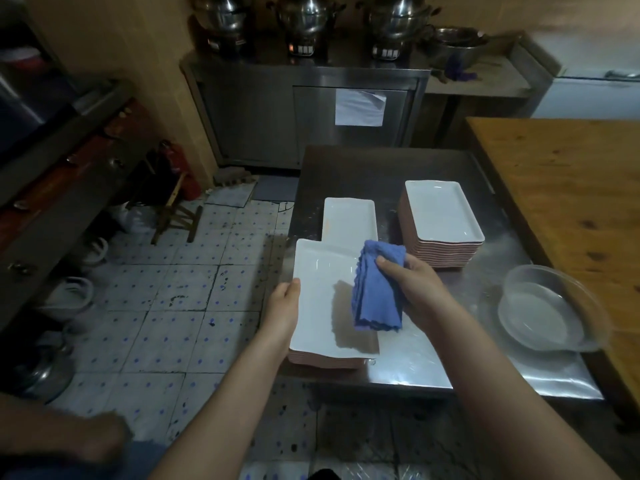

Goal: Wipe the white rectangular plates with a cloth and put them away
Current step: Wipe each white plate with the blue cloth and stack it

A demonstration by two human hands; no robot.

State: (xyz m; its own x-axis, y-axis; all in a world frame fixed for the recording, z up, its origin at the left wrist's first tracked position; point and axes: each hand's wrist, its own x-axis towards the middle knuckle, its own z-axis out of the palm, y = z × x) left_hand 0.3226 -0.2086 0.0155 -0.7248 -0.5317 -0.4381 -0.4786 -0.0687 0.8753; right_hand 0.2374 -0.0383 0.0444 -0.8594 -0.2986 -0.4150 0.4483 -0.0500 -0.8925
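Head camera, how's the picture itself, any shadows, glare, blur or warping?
Head view: dim overall, the far pots dark; the blue cloth throws a hard shadow onto the top plate; glare on the steel table near its front edge; the clear bowl looks smeared; straight edges bow toward the frame's sides, wide-angle distortion.

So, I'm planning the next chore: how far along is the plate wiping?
Done, probably: the tall stack beside the clear bowl and the far plate look set aside, though I can't tell wiped from unwiped. In hand: the left hand grips the top plate of the near stack; the right hand holds the blue cloth over it. Left: the near stack underneath, then putting away.
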